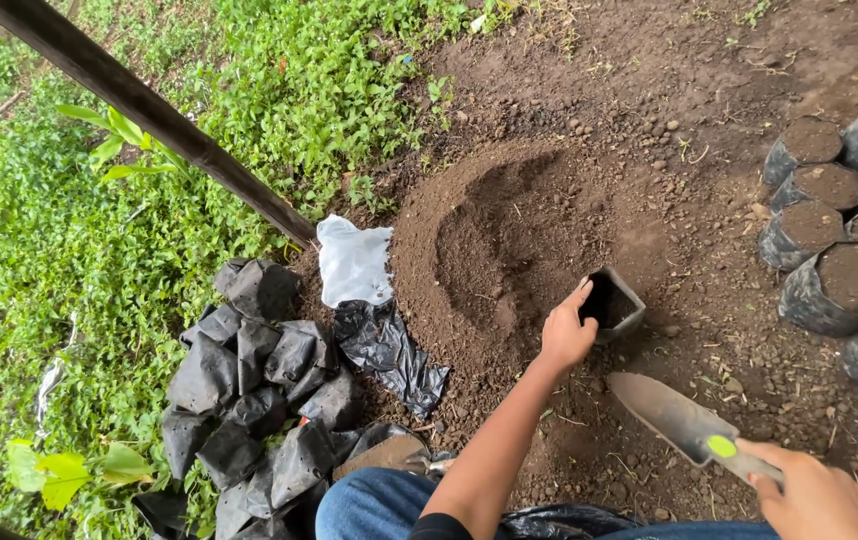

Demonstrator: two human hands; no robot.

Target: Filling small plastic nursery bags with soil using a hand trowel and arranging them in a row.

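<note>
Dark soil heaped in a scooped-out mound (494,240) fills the centre of the head view as I work at ground level. My left hand (567,335) grips the rim of an empty black nursery bag (614,305), holding it open at the mound's foot. My right hand (819,495) is clamped on the handle of a metal trowel (669,415), its blade hanging bare just short of the bag. Filled bags (834,210) stand packed together at right; a pile of flat, empty bags (254,390) lies at left beside green ground cover (69,240). By my judgement, much filling remains.
</note>
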